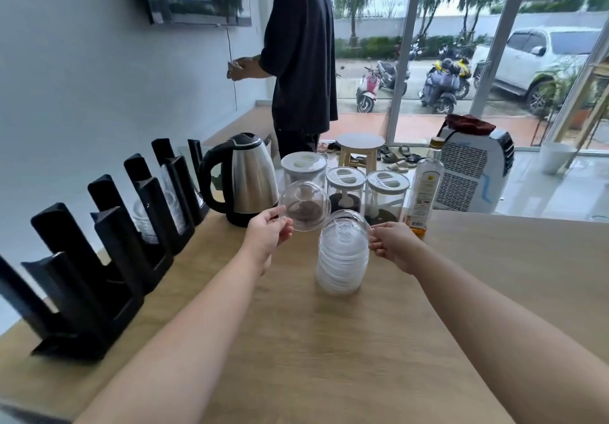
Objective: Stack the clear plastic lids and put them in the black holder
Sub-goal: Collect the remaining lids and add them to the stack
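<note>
Two hands are up over the wooden table. The left hand pinches the rim of a single clear dome lid, held tilted in the air just up and left of the stack of lids. The stack stands upright on the table, and the right hand grips its top edge with curled fingers and thumb. The black holder runs along the wall to the left, well apart from the stack, with a kettle at its far end.
</note>
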Demonstrator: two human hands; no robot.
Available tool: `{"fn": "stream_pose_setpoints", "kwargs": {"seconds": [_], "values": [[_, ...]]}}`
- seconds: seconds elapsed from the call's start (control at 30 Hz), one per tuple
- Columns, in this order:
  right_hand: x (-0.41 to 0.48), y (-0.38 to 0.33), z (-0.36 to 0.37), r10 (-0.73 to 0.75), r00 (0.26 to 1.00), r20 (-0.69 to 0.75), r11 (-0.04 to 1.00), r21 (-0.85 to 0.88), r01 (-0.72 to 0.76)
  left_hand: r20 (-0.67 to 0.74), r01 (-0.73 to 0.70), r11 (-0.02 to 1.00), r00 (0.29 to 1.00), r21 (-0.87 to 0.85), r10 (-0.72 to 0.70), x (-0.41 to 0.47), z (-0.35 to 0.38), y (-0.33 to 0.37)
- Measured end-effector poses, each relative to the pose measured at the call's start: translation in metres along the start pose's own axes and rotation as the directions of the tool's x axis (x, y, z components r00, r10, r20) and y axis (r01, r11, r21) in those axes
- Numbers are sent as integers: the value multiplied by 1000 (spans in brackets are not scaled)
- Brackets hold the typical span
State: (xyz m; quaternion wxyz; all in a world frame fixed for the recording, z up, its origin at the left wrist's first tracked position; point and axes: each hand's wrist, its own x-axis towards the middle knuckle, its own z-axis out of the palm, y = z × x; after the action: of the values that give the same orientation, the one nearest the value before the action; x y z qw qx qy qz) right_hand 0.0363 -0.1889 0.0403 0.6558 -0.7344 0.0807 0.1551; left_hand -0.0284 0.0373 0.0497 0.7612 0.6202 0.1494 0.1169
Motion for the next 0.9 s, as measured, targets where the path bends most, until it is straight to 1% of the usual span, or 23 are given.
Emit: {"fn": "stream_pose_setpoints", "kwargs": {"seconds": [0.13,0.23,0.33,0.43,0.5,0.57,0.63,0.73,0.9], "values": [[5,4,0,27,999,-44,997,-66,-30,24,24,1000,999,11,-24,-1,3,-4],[7,6,-1,24,997,-79,993,-118,-33,40,34,999,999,16,-35,-1,7,-8],[7,7,0,14,996,-83,990,-142,-26,57,46,999,997,14,-47,-2,11,-10],[8,9,-3,-36,993,-113,981,-195,14,85,55,998,995,13,-56,-2,15,-10],[8,6,-7,-99,985,-139,981,-179,74,111,64,998,992,14,-65,-1,18,-10],[8,1,-10,-154,982,-111,982,-131,140,144,79,997,986,10,-80,-1,21,-8],[6,-3,-10,-187,981,-52,979,-92,182,179,98,995,979,17,-99,-1,26,-8],[3,-4,-9,-196,981,11,978,-77,196,214,122,992,968,41,-128,0,31,-12],[2,2,-9,-192,981,9,976,-100,191,209,143,983,964,113,-164,3,36,-21]]}}
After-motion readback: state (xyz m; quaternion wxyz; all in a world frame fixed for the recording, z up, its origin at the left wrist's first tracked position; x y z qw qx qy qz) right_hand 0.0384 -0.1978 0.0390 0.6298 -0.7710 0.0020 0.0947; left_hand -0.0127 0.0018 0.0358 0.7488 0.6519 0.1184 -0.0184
